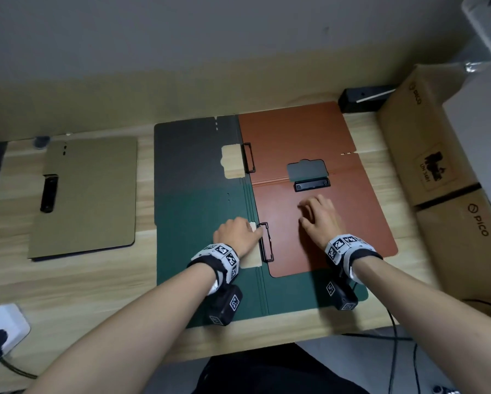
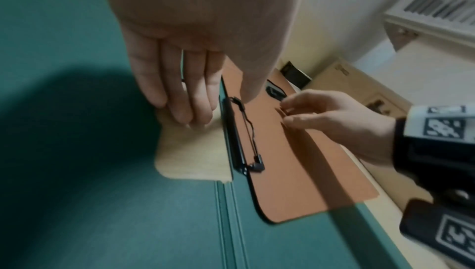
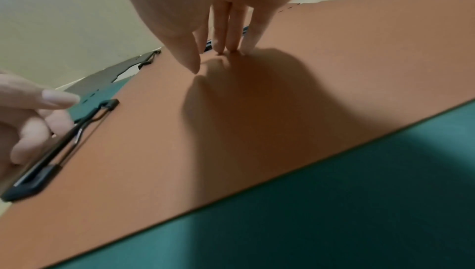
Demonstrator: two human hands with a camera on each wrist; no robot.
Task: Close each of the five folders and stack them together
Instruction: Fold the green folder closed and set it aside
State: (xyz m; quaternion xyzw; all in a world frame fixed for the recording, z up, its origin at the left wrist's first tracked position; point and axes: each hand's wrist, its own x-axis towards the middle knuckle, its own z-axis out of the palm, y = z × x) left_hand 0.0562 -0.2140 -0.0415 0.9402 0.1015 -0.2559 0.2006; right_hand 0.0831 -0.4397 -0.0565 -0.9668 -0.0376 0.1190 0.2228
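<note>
orange folder (image 1: 318, 223) under the right hand (image 1: 319, 220)'s straight fingertips; left hand (image 1: 237, 233) fingers flat beside the clip (image 1: 267, 241).

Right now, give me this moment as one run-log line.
left hand: fingers in green folder cutout, by clip | right hand: fingertips on orange folder | tan folder: closed, apart

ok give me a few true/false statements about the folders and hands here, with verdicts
1. The right hand rests its fingertips on the orange folder. True.
2. The tan folder lies open. False: it lies closed, left of the others.
3. The orange folder lies over the green folder. True.
4. The left hand grips the tan folder. False: its fingers touch the table through a cutout by the green folder's black clip.
</note>
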